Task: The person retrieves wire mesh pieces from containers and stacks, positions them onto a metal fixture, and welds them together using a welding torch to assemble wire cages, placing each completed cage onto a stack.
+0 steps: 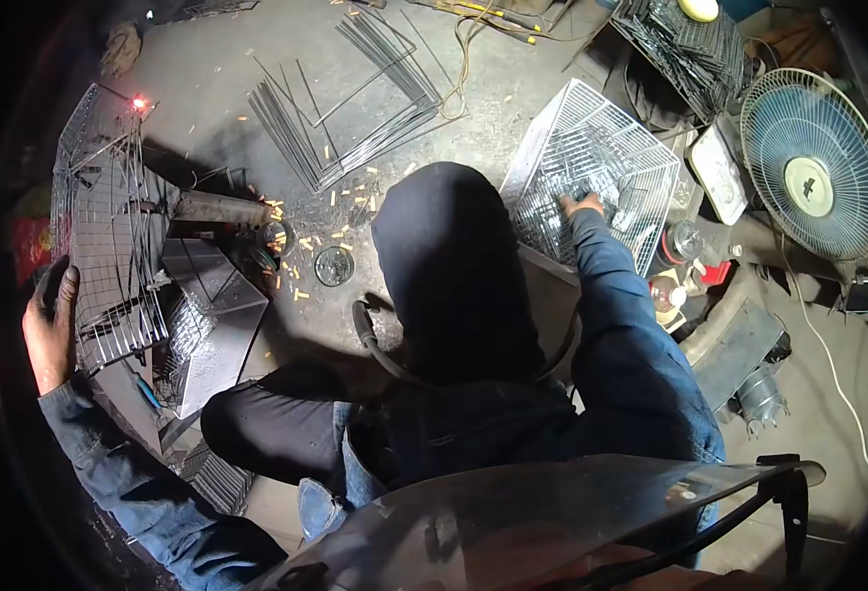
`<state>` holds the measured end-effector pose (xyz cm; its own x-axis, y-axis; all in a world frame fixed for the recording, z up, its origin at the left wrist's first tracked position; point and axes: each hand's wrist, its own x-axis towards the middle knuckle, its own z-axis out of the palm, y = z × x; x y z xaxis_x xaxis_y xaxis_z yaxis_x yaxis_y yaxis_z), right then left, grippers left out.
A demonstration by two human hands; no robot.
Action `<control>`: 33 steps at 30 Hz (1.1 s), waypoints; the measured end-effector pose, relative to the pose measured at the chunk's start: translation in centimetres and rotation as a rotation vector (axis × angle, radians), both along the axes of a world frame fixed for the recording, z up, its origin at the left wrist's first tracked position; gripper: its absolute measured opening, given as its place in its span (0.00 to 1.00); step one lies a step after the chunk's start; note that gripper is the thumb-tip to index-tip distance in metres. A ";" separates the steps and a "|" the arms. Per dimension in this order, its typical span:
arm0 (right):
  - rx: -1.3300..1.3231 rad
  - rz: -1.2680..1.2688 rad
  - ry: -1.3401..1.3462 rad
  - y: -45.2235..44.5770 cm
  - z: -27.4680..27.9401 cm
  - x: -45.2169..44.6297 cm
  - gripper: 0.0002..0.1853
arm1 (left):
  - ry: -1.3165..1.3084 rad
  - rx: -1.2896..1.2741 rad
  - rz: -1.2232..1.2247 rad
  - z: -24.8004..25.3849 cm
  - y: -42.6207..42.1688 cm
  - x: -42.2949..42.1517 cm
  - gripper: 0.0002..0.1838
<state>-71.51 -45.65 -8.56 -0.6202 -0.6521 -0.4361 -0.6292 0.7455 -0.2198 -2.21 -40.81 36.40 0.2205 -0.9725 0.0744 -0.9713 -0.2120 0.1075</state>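
At the left, my left hand (52, 325) rests against the near edge of a wire grid rack (104, 256), its fingers pointing up and apart from the thumb. Thin dark rods stand along this rack, and a red glowing spot (138, 102) shows at its far end. On the right, my right hand (583, 205) reaches down into a white wire basket (641, 148) among shiny small metal pieces (599, 177). Its fingers are bent downward; their tips, and anything between them, are hidden. Below the rack stands an angular metal bin (222, 345) with shiny pieces inside.
Bundles of thin metal rods (281, 123) lie on the floor among scattered short orange-tan sticks. A round glass dish (334, 266) sits nearby. At the right are a fan (810, 182), a jar (685, 241) and a box of dark wire pieces (685, 59). A clear visor (513, 512) crosses the bottom.
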 end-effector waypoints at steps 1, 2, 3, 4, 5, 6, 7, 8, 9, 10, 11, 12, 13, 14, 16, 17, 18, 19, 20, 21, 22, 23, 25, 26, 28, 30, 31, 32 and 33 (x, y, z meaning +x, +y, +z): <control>-0.049 -0.086 -0.042 -0.9 0.0 -0.9 0.51 | -0.014 0.011 -0.004 0.1 0.0 -0.2 0.23; -0.096 -0.165 -0.086 -2.2 -0.3 -1.7 0.52 | -0.029 0.024 0.000 0.2 0.1 -0.2 0.23; -0.151 -0.281 -0.152 -3.5 -1.6 -2.3 0.52 | -0.043 0.042 0.010 0.2 0.3 -0.2 0.23; -0.201 -0.392 -0.220 -5.0 -3.2 -2.5 0.53 | -0.051 0.040 0.014 0.1 0.6 -0.1 0.23; -0.362 -0.719 -0.394 -6.4 -4.4 -2.0 0.47 | -0.060 0.038 0.018 0.0 0.7 0.0 0.23; -0.591 -0.929 -0.833 -6.7 -3.3 -1.0 0.34 | -0.068 0.037 0.020 0.0 0.7 -0.2 0.23; -0.635 -1.034 -1.023 -7.0 -2.2 0.2 0.33 | -0.091 0.058 0.062 0.1 0.7 -0.7 0.23; -0.662 -1.067 -1.090 -7.8 -1.8 0.6 0.33 | -0.078 0.077 0.086 0.2 0.6 -0.6 0.23; -0.691 -1.062 -1.121 -8.7 -1.0 0.8 0.32 | -0.111 0.052 0.112 0.0 0.7 -0.2 0.23; -0.712 -1.029 -1.125 -9.4 -0.2 0.4 0.31 | -0.144 0.020 0.133 -0.2 0.7 0.3 0.23; -0.727 -0.988 -1.134 -9.5 0.9 -0.1 0.30 | -0.179 0.008 0.011 -0.4 0.5 1.1 0.24; -0.750 -0.942 -1.143 -9.4 2.2 -0.5 0.30 | -0.219 -0.011 -0.096 -0.7 0.5 1.8 0.26; -0.749 -0.846 -1.168 -7.9 3.3 -1.0 0.29 | -0.248 -0.085 -0.141 -1.4 0.2 2.1 0.26; -0.717 -0.727 -1.206 -6.5 4.8 0.1 0.28 | -0.254 -0.006 0.031 -0.6 0.0 -2.7 0.22; -0.639 -0.488 -1.294 -3.5 9.7 3.5 0.27 | -0.362 0.052 0.146 -0.8 -0.4 -4.9 0.26; -0.591 -0.367 -1.327 -2.7 12.3 5.7 0.26 | -0.192 0.215 0.297 1.9 -0.4 -10.1 0.27; -0.545 -0.257 -1.348 -2.0 14.9 7.9 0.25 | -0.337 0.225 0.107 1.7 0.1 -10.4 0.26; -0.504 -0.146 -1.367 -1.5 17.4 10.1 0.24 | -0.344 0.009 -0.006 3.2 2.8 -13.8 0.23; -0.462 -0.027 -1.388 -1.2 19.7 12.7 0.24 | -0.321 -0.159 -0.120 2.2 3.9 -16.2 0.21; -0.418 0.088 -1.413 -1.1 22.0 15.6 0.23 | -0.274 -0.334 -0.223 0.2 4.3 -18.1 0.19; -0.376 0.212 -1.442 -1.1 24.2 18.8 0.22 | -0.231 -0.453 -0.323 -2.5 4.8 -19.4 0.17; -0.342 0.330 -1.472 -0.9 26.2 22.0 0.21 | -0.192 -0.520 -0.412 -5.3 5.3 -20.4 0.16; -0.299 0.526 -1.519 -0.7 29.7 27.6 0.20 | -0.138 -0.581 -0.496 -8.8 6.9 -20.9 0.12; -0.276 0.606 -1.536 -0.6 30.9 30.5 0.19 | -0.089 -0.600 -0.477 -9.3 7.8 -20.0 0.11; -0.238 0.728 -1.545 -0.4 32.5 35.7 0.18 | 0.092 -0.652 -0.351 -8.7 10.5 -17.2 0.09; -0.310 0.938 -1.510 0.8 33.1 39.0 0.17 | 0.386 -0.728 -0.219 -6.7 13.9 -14.3 0.13; -0.611 1.079 -1.225 -0.1 31.2 39.7 0.16 | 0.479 -0.795 -0.214 -7.3 14.4 -13.1 0.12; -0.709 1.111 -1.130 0.6 32.0 40.4 0.13 | 0.566 -0.739 -0.195 -6.9 15.3 -12.0 0.12; -0.750 1.053 -1.174 1.7 32.3 41.3 0.13 | 0.712 -0.712 -0.171 -6.7 16.1 -11.5 0.12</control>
<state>-30.20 -44.00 23.72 0.5609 -0.7879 0.2541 -0.0041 -0.3096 -0.9509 -13.68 -24.74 29.68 0.3014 -0.7761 0.5539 -0.6441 0.2626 0.7185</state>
